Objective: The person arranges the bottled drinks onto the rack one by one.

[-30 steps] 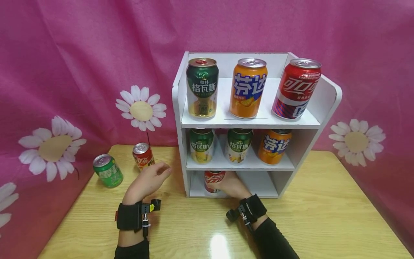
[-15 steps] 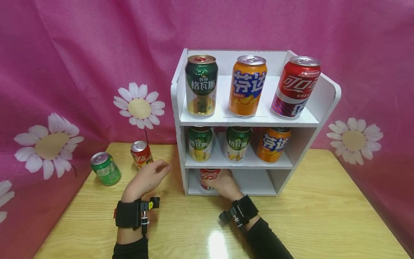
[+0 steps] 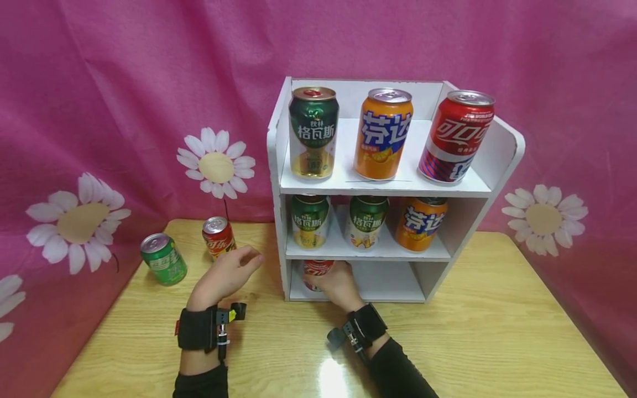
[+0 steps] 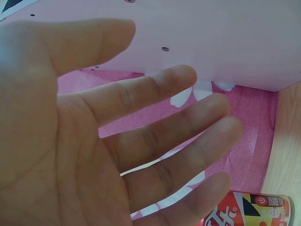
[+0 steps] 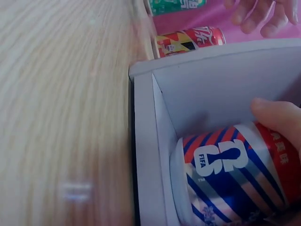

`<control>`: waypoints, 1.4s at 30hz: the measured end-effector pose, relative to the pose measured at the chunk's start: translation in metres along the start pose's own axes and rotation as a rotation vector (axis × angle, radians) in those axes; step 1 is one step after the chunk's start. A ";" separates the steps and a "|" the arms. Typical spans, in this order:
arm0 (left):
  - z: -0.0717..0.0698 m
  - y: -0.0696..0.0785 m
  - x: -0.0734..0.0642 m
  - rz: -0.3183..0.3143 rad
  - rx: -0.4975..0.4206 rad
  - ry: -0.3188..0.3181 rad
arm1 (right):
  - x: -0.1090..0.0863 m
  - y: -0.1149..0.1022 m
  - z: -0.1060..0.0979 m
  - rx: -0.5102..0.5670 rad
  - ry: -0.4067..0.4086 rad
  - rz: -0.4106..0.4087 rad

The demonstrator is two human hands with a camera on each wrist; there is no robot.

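My right hand (image 3: 342, 287) grips a red cola can (image 3: 313, 272) upright at the left end of the bottom level of a white shelf (image 3: 393, 282). In the right wrist view, this can (image 5: 235, 169) shows red and blue stripes and a FIFA emblem, with my thumb (image 5: 280, 117) against its upper part. My left hand (image 3: 228, 277) hovers over the table left of the shelf, holding nothing, its fingers spread in the left wrist view. Just behind that hand stands another red cola can (image 3: 217, 235), with yellow and black on it. Its lower part is hidden by the hand.
A green can (image 3: 164, 258) stands further left on the wooden table (image 3: 507, 331). The middle level bears two green kvass cans (image 3: 368, 221) and an orange Fanta can (image 3: 420, 224). On top stand kvass (image 3: 312, 135), Fanta (image 3: 383, 135) and cola (image 3: 457, 138) cans. A pink curtain (image 3: 124, 66) hangs behind.
My right hand has slid the cola can leftward along the bottom level, closer to the left side wall. My left hand has stayed about where it was.
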State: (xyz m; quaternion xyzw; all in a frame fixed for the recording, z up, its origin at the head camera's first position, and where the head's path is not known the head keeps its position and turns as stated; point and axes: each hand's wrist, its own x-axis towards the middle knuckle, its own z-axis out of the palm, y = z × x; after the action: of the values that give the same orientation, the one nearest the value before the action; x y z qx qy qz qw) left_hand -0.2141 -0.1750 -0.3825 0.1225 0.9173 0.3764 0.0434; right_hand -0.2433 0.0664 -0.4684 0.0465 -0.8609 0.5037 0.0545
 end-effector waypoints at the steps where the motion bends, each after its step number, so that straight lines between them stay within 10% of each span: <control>1: 0.000 0.000 0.000 -0.002 -0.001 -0.002 | 0.000 -0.001 0.001 0.001 0.003 -0.003; 22: 0.001 0.000 -0.001 -0.002 -0.011 -0.001 | 0.000 -0.006 0.001 0.075 -0.053 -0.127; 29: -0.002 0.000 -0.003 -0.007 -0.010 0.001 | -0.001 -0.006 0.006 0.022 0.020 -0.094; 42: -0.003 -0.004 -0.003 -0.005 -0.021 0.001 | 0.003 -0.004 -0.004 0.045 -0.120 -0.023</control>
State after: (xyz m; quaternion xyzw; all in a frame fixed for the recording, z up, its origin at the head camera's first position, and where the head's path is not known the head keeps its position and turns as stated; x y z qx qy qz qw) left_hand -0.2127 -0.1799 -0.3832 0.1197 0.9136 0.3859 0.0452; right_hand -0.2455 0.0679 -0.4620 0.0875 -0.8504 0.5187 0.0075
